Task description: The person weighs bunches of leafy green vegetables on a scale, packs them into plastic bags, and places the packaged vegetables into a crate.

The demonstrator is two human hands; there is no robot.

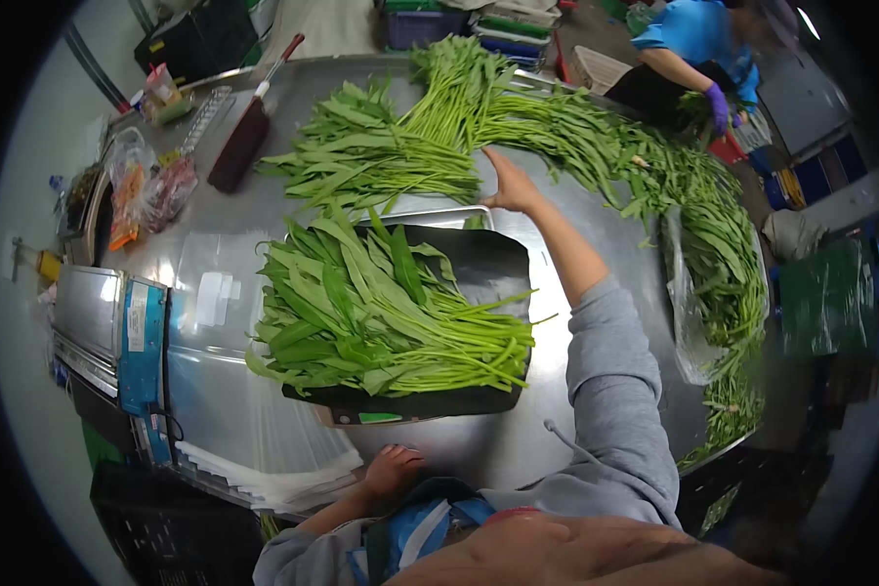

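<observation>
My right hand (510,186) reaches across the steel table, thumb and fingers apart at the cut stem ends of a water spinach bunch (391,161). Whether it grips any stems is not clear. My left hand (394,472) rests near the front table edge, holding nothing visible, its fingers loosely extended. Between the hands, a large bunch of water spinach (361,313) lies on a black tray or sheet (493,256), leaves to the left and stems to the right. Under its far side shows the rim of a metal tray (439,212).
More water spinach (689,186) lines the back and right, beside a clear plastic bag (689,322). Clear plastic sleeves (264,420) lie left, near a blue-sided machine (142,337). A dark red-bladed cleaver or brush (239,146) lies back left. A co-worker in purple gloves (718,107) handles greens.
</observation>
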